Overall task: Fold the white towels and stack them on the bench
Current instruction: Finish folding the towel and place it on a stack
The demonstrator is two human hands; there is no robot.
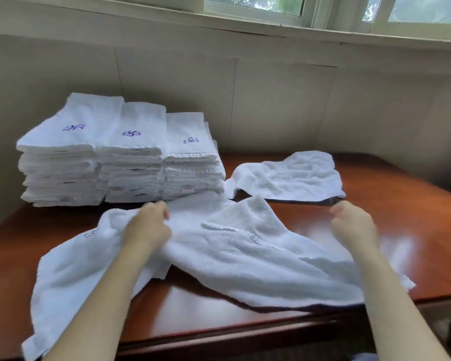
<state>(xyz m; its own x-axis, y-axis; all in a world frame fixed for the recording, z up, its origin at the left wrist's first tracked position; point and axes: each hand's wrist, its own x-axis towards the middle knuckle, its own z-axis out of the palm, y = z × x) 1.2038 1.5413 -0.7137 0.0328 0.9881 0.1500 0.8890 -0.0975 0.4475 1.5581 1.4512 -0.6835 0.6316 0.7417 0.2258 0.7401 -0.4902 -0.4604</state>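
- The left hand [147, 225] grips a bunched part of the unfolded white towel [232, 256], which sprawls across the front of the bench [401, 217].
- The right hand [353, 225] hovers just off the towel's far right side with fingers curled, holding nothing that can be made out.
- A second loose towel [287, 175] lies crumpled behind, beside three stacks of folded towels [115, 155] at the back left.
- Risk: the towel overhangs the bench's front edge, so a one-sided pull could drag it off.
- Risk: bunched cloth may fold crooked and upset a stack.
- Purple embroidered emblems top each stack; small sewn tags show, but their writing is unreadable.
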